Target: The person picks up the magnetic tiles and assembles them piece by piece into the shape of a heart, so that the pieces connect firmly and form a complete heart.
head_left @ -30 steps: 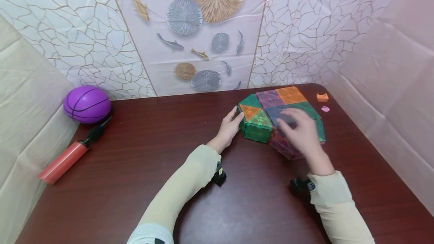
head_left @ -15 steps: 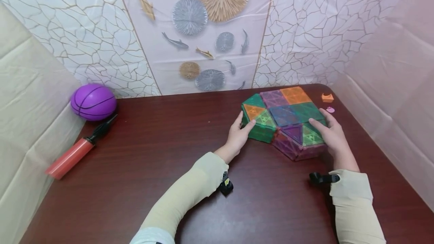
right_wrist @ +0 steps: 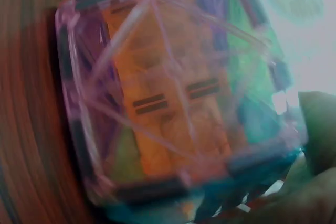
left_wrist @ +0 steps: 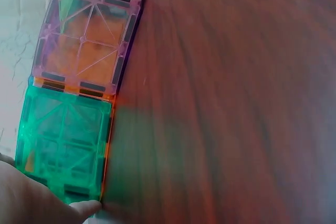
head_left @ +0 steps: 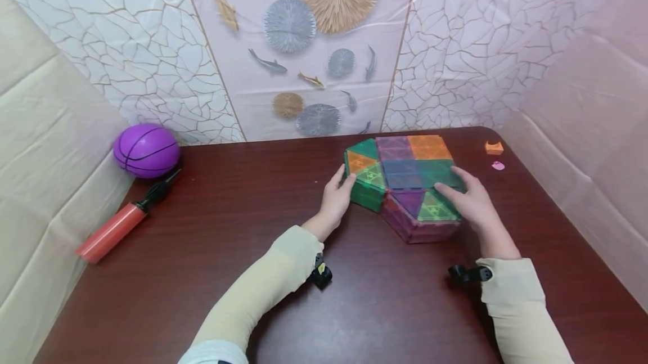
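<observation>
A low, box-like build of translucent magnetic tiles (head_left: 401,174) stands toward the back right of the table, in purple, orange, blue and green. My left hand (head_left: 331,202) holds its left end, thumb near the front green wall and fingers round the back. On the opposite side my right hand (head_left: 476,203) grips the right edge, thumb over the top and fingers along the side. In the left wrist view a green square tile (left_wrist: 65,135) joins a pink one (left_wrist: 86,43), with fingertips at the green tile's lower edge. A pink tile (right_wrist: 173,66) fills the blurred right wrist view.
On the far left are a purple ball (head_left: 147,150) and a red hand pump (head_left: 113,232) with a black nozzle. A small orange piece (head_left: 494,148) and a pink bit (head_left: 498,166) lie by the back right corner. Patterned cloth walls (head_left: 167,43) enclose the table.
My right hand came down from above the build to its right side, uncovering the top tiles. Since then both hands and the build have shifted left across the table.
</observation>
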Tool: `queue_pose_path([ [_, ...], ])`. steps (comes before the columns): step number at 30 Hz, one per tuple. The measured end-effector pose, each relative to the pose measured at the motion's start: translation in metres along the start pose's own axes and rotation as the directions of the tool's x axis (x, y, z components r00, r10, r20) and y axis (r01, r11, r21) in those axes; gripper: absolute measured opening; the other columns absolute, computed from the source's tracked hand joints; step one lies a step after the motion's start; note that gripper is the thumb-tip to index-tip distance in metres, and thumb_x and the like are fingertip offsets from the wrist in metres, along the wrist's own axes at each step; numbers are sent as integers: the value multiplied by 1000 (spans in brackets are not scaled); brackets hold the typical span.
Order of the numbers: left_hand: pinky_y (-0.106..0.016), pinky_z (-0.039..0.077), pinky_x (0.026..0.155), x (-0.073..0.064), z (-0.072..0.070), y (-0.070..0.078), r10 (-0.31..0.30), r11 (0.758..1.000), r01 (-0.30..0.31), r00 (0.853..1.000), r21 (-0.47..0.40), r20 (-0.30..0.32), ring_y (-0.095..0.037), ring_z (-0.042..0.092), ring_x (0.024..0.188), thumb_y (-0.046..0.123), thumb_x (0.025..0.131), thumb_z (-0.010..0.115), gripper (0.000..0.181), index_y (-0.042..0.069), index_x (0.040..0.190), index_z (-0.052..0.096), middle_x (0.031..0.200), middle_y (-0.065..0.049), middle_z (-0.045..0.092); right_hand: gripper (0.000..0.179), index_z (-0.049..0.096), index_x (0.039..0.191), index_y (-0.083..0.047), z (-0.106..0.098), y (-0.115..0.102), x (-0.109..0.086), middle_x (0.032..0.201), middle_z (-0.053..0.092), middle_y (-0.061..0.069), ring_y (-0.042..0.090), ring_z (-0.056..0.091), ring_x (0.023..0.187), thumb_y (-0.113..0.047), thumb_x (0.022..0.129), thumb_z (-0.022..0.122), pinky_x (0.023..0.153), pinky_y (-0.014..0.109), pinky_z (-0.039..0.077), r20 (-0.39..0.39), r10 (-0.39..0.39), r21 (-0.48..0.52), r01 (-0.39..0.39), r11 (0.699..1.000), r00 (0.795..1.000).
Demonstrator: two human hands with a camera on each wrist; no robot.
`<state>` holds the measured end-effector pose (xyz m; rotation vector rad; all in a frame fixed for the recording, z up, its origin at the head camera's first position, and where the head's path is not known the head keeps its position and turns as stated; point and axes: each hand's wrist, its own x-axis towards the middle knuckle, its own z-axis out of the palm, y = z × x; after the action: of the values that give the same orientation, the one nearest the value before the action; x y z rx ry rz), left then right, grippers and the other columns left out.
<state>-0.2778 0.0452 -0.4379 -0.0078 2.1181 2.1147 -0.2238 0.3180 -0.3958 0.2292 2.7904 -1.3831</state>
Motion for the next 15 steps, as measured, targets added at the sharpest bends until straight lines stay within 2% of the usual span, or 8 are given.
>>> queue_pose_path([
  [3,-40,26,115,5,-15,1,-11,1000,11,1000,-4,-24,-22,25,144,34,101,50,54,19,151,34,156,-3,30,80,21,150,4,12,-14,-7,147,20,38,51,26,132,-43,96,55,106,66,24,12,-31,-101,32,994,999],
  [6,-38,25,115,14,-30,2,-5,1000,5,998,-11,-56,-20,25,144,32,102,48,52,17,150,36,155,-3,32,80,23,148,7,26,-29,-17,141,24,40,49,35,123,-43,95,55,103,65,30,47,-46,-165,53,985,998],
  [11,-38,24,115,29,-57,5,-3,1000,3,997,6,-81,-22,26,143,30,104,43,49,13,149,37,155,-6,33,79,25,148,8,48,-55,-37,130,31,37,40,41,107,-41,94,58,90,55,43,131,-87,-204,113,972,988],
  [15,-39,22,116,38,-75,7,-33,999,34,998,22,-58,-22,22,145,33,105,38,49,17,151,34,157,-3,29,79,27,147,6,61,-70,-51,117,35,27,34,42,100,-40,93,61,77,41,45,188,-111,-207,150,967,976],
])
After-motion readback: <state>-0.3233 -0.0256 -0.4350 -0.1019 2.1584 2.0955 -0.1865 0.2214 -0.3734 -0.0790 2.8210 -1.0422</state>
